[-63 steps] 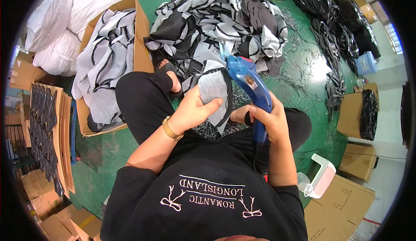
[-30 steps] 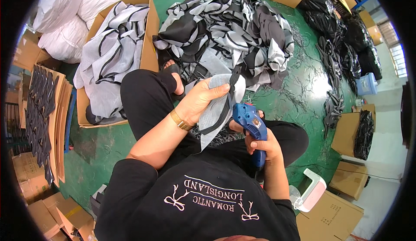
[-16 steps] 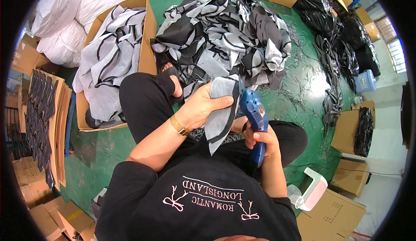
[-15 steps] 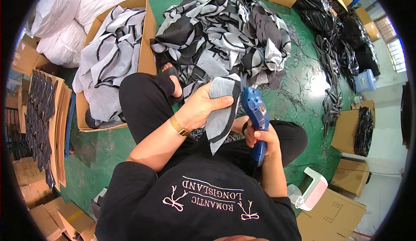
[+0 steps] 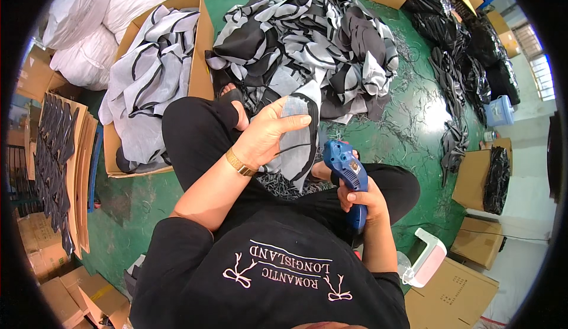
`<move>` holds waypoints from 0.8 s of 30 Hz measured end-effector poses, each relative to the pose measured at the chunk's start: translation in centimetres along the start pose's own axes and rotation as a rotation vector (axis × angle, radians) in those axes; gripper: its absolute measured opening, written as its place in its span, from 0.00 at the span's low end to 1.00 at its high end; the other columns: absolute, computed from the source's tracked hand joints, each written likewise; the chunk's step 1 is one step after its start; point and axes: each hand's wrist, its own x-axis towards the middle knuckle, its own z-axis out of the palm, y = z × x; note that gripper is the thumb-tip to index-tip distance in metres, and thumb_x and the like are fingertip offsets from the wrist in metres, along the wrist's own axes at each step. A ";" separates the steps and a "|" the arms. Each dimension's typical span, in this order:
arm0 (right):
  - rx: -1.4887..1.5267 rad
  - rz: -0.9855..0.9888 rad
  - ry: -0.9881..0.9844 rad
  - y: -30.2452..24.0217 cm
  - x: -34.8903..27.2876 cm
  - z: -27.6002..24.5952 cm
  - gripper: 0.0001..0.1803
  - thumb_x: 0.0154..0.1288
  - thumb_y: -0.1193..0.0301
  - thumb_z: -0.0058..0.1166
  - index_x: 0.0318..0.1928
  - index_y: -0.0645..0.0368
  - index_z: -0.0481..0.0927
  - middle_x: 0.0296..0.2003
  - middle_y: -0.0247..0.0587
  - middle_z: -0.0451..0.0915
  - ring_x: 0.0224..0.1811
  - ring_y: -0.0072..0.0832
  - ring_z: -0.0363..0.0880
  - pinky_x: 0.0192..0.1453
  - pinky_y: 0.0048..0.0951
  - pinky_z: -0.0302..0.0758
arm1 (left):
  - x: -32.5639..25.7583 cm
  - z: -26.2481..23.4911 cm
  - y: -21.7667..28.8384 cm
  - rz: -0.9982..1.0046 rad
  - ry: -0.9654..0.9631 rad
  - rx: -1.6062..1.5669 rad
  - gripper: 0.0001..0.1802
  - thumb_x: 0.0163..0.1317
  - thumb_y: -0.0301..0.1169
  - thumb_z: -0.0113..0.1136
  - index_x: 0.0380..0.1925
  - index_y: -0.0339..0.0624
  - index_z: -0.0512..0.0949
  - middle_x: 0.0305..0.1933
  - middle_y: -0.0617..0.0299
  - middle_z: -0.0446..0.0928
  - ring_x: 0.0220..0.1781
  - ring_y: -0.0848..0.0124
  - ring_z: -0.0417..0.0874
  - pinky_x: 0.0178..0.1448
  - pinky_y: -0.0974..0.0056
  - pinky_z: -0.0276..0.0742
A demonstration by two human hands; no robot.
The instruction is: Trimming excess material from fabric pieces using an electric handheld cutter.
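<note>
Seemingly pinched, grey fabric piece (image 5: 296,143) under left hand (image 5: 269,134) fingers, right hand (image 5: 362,202) gripping blue tool (image 5: 349,175)

At the centre of the frame the left hand (image 5: 269,133) grips a grey fabric piece with black edging (image 5: 299,146), while the right hand (image 5: 362,198) holds a blue tagging gun (image 5: 349,175) just right of it. A heap of grey and black pieces (image 5: 313,45) fills the upper middle, and a cardboard box (image 5: 198,51) of similar pieces sits at upper left.
</note>
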 end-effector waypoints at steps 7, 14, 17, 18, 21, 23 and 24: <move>-0.054 0.026 -0.018 -0.1 0.0 0.0 0.26 0.39 0.69 0.66 0.40 0.66 0.72 0.17 0.37 0.69 0.16 0.28 0.69 0.21 0.27 0.68 | -0.6 0.7 0.3 -0.011 -0.020 0.029 0.23 0.58 0.21 0.61 0.54 0.38 0.70 0.48 0.66 0.77 0.52 0.76 0.74 0.63 0.68 0.63; 0.023 0.025 -0.035 0.3 0.2 0.5 0.26 0.40 0.70 0.66 0.40 0.66 0.71 0.17 0.36 0.67 0.16 0.27 0.67 0.20 0.27 0.67 | -0.9 1.2 0.1 0.008 -0.070 0.024 0.20 0.58 0.21 0.61 0.51 0.40 0.72 0.45 0.69 0.78 0.45 0.80 0.78 0.52 0.71 0.73; 0.084 0.044 -0.048 0.3 0.3 0.9 0.25 0.40 0.69 0.65 0.40 0.67 0.73 0.19 0.39 0.72 0.18 0.28 0.71 0.22 0.26 0.69 | -1.0 1.1 -0.1 0.018 -0.090 0.041 0.20 0.59 0.21 0.61 0.52 0.40 0.72 0.45 0.69 0.78 0.45 0.80 0.77 0.52 0.71 0.73; 0.099 0.035 -0.042 0.0 0.4 1.4 0.24 0.41 0.69 0.65 0.39 0.67 0.73 0.19 0.39 0.71 0.18 0.27 0.70 0.22 0.25 0.69 | -1.1 1.0 -0.1 0.034 -0.107 0.056 0.20 0.59 0.20 0.61 0.51 0.40 0.72 0.45 0.69 0.78 0.45 0.81 0.77 0.52 0.71 0.73; 0.146 0.034 -0.044 -0.3 0.7 1.7 0.24 0.42 0.69 0.64 0.40 0.66 0.71 0.18 0.37 0.69 0.18 0.25 0.68 0.21 0.25 0.67 | -1.0 1.0 -0.2 0.077 -0.135 0.158 0.20 0.59 0.20 0.61 0.51 0.39 0.72 0.45 0.69 0.78 0.45 0.81 0.77 0.52 0.71 0.73; 0.182 0.043 -0.056 -0.5 1.0 1.7 0.24 0.43 0.70 0.64 0.41 0.65 0.69 0.18 0.35 0.67 0.18 0.24 0.66 0.20 0.25 0.66 | -1.2 1.4 0.2 0.062 -0.149 0.200 0.20 0.59 0.20 0.62 0.51 0.39 0.72 0.45 0.69 0.78 0.45 0.81 0.77 0.52 0.71 0.73; 0.156 -0.001 -0.016 -0.7 1.1 1.6 0.24 0.44 0.70 0.63 0.42 0.65 0.69 0.18 0.35 0.67 0.18 0.24 0.66 0.20 0.25 0.66 | -1.2 1.6 0.3 0.049 -0.163 0.242 0.20 0.58 0.20 0.62 0.51 0.39 0.72 0.45 0.68 0.78 0.45 0.82 0.77 0.53 0.71 0.73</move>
